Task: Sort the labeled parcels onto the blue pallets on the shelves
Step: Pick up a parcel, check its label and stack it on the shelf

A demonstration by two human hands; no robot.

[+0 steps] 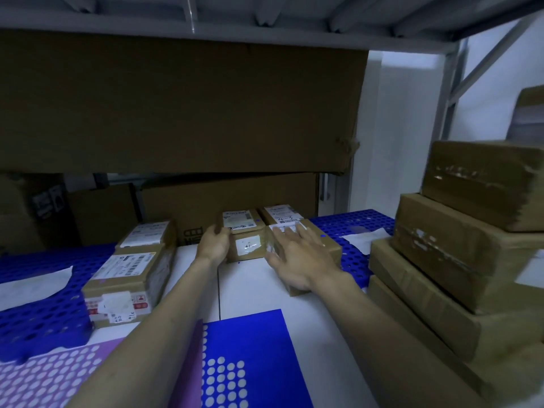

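A small brown parcel [245, 244] with white labels on top and front stands on the white shelf surface at the centre. My left hand [214, 241] grips its left side, thumb over the top edge. My right hand [297, 254] lies with spread fingers on a second brown parcel [329, 245] just to its right. Behind them sits another labeled parcel [281, 214] marked 4-3. Two labeled parcels [129, 278] [147, 234] rest on the blue pallet [38, 313] at the left. A second blue pallet [353, 225] lies at the right.
A stack of taped brown boxes [459, 240] rises at the right edge. Large cardboard cartons [176, 107] fill the back under the shelf above. White paper sheets [32, 285] [368, 240] lie on both pallets. A blue and purple dotted sheet [250, 357] lies at the front.
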